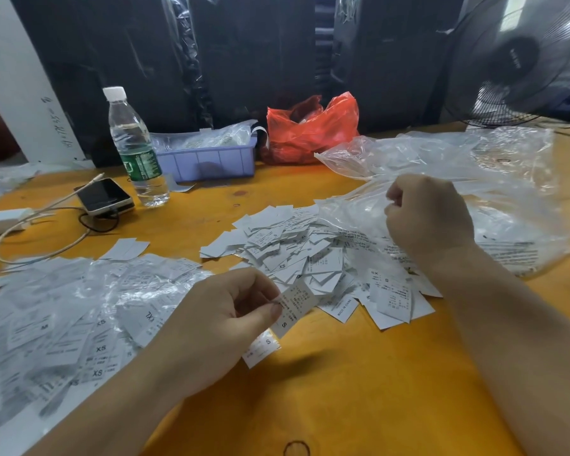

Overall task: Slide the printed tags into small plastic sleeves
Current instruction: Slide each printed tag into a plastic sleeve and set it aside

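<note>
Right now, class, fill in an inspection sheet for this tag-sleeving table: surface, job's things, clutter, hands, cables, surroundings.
Surface: orange wooden table, bare near the front edge.
Job's things: loose pile of printed tags at centre; sleeved tags heaped at left; clear plastic sleeves at right.
Clutter: water bottle, phone, purple tray, red plastic bag.
Hands: left hand pinches one tag; right hand has fingers curled into the plastic sleeves.
Cables: white cable looped by the phone.
Surroundings: fan at back right; dark wrapped bundles behind.
</note>
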